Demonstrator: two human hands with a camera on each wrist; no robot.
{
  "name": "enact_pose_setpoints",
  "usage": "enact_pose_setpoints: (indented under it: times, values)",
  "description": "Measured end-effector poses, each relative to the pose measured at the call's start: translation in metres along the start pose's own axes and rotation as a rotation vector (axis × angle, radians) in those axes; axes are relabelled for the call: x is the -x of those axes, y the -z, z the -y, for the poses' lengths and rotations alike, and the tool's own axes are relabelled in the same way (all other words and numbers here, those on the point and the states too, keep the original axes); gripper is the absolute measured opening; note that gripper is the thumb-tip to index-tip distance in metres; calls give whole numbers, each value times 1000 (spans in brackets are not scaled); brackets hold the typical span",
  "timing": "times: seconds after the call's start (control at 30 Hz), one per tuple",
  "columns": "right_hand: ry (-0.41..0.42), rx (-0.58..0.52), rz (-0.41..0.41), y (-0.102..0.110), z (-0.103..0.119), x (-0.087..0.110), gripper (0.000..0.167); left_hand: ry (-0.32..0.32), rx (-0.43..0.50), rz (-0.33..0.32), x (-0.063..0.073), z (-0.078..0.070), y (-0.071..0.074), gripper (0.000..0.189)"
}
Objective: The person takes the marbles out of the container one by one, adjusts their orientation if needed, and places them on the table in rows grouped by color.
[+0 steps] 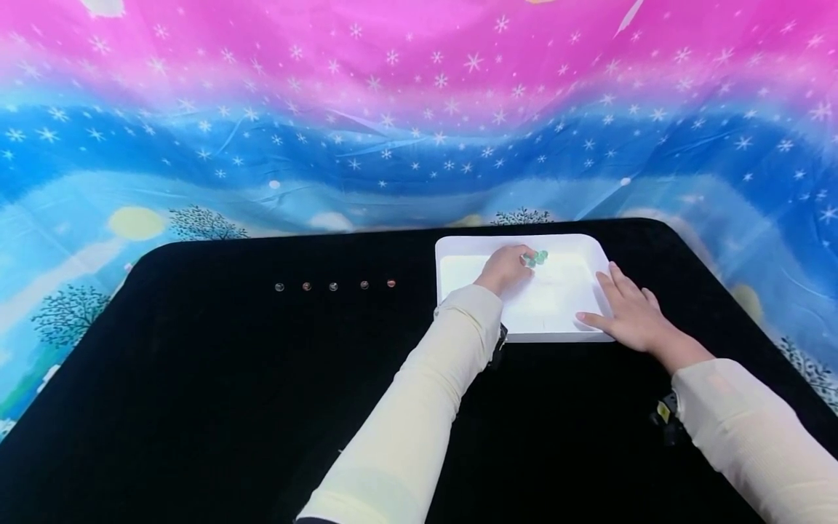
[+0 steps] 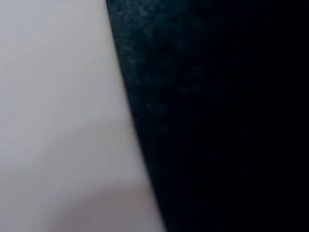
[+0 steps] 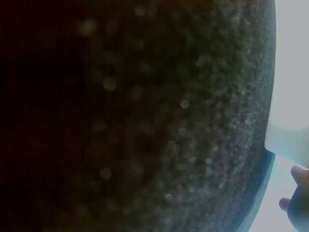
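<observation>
A white shallow tray [image 1: 556, 338] holds a small cluster of green, see-through marbles [image 1: 540, 257] near its back. My left hand [image 1: 506, 268] reaches into it from the front left, thumb and index finger curled about the near side of the cluster. At the tray's right rim, my right hand [image 1: 631, 309] rests with its fingers spread, thumb over the front right corner. In the left wrist view only the blurred tray wall [image 2: 63, 87] shows beside black cloth. The right wrist view catches the tray [image 3: 292, 72] at its right edge, with fingertips [image 3: 298, 175] below.
Several small shiny round pieces [image 1: 333, 287] lie in a spaced row left of the tray. Black cloth [image 1: 229, 378] covers the table. Behind it hangs a pink and blue curtain [image 1: 393, 109] with snowflakes, meeting the table's back edge.
</observation>
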State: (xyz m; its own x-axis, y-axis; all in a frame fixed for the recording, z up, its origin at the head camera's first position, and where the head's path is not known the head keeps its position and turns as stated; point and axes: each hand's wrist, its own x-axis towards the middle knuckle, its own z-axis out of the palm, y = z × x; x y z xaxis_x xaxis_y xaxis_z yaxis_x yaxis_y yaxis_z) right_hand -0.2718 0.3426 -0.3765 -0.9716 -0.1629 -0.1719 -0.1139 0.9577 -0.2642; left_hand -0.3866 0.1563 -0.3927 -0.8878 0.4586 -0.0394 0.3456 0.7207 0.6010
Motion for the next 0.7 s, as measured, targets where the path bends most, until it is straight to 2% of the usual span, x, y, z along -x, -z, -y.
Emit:
enact_pose_setpoints:
  times: [0.37,0.5,0.63,0.7]
  values:
    - [4,6,-7,-1,0,1,93,3,-50,-10,2,-2,1,14]
    - [8,10,-8,0,1,0,92,-2,-52,0,1,-1,2,14]
    - [9,3,-4,0,1,0,92,-11,-52,1,-8,4,-3,13]
    - [6,-1,3,0,0,0,92,-36,-38,-8,-29,17,-16,13]
